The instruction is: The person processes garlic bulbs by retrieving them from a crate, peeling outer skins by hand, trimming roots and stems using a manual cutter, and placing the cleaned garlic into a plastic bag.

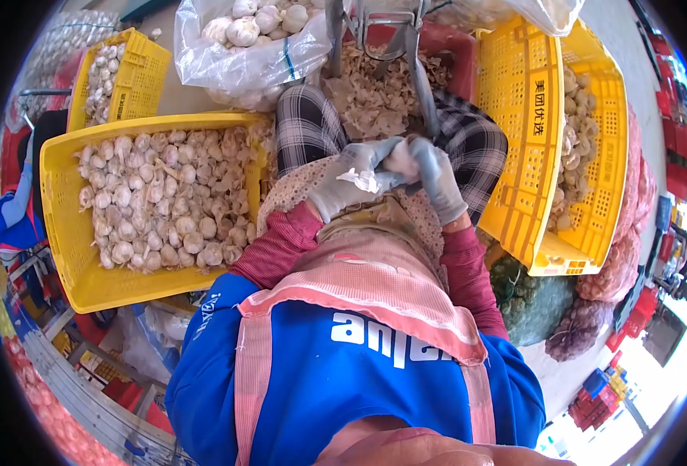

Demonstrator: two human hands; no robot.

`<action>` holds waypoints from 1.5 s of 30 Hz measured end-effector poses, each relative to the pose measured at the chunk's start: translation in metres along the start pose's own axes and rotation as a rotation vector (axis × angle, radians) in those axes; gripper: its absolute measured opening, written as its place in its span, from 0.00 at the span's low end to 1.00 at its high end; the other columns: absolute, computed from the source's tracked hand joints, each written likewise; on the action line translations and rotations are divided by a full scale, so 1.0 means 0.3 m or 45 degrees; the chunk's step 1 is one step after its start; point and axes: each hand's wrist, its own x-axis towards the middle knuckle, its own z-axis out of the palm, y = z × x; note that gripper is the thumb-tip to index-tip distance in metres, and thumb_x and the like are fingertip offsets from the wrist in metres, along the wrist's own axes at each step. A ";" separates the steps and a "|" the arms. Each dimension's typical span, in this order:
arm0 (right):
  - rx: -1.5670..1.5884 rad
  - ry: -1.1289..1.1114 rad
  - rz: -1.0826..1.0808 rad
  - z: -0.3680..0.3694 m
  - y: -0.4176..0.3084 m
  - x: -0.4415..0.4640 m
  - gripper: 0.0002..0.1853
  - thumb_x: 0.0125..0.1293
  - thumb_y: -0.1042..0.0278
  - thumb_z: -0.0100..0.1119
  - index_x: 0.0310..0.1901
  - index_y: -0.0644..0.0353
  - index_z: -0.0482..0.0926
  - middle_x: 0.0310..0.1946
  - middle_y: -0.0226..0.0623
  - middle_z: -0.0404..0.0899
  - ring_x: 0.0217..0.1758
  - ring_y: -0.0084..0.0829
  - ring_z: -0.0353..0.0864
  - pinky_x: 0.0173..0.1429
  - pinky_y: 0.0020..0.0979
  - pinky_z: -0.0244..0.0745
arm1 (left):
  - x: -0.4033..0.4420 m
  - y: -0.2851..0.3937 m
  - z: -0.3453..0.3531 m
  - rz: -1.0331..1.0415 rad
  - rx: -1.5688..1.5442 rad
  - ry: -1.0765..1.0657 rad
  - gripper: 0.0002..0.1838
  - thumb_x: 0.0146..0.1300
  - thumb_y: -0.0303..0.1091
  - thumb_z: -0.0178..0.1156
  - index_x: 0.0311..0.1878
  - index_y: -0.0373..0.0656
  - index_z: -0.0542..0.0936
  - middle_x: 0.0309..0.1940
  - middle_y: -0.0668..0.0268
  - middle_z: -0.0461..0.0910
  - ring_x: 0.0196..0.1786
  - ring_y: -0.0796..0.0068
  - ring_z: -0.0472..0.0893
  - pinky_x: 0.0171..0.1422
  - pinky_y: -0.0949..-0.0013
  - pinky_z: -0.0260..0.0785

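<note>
Both my hands wear pale grey gloves and meet above my lap. Between them is a whitish garlic bulb [402, 161], partly hidden by the fingers. My left hand [350, 185] is closed, its fingers against the bulb's left side. A loose flake of white garlic skin [359, 180] lies on that glove. My right hand [438, 180] is closed round the bulb's right side. Just beyond the hands, a red tub [462, 54] holds a heap of dry garlic skins [378, 97]. A metal frame [425, 85] stands over this tub.
At my left a yellow crate [64, 256] holds many garlic bulbs. Ahead stands a clear plastic bag [192, 62] of cleaned bulbs. Yellow crates [514, 147] with garlic are at my right, beside mesh sacks [530, 299]. Another person [13, 213] sits at far left.
</note>
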 end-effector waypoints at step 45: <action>0.026 0.156 0.530 0.156 0.175 0.087 0.29 0.73 0.42 0.52 0.52 0.66 0.81 0.31 0.36 0.83 0.30 0.29 0.85 0.34 0.27 0.79 | -0.373 -0.622 -0.707 -1.114 1.074 0.740 0.23 0.62 0.43 0.61 0.61 0.50 0.78 0.50 0.54 0.84 0.53 0.51 0.83 0.56 0.56 0.76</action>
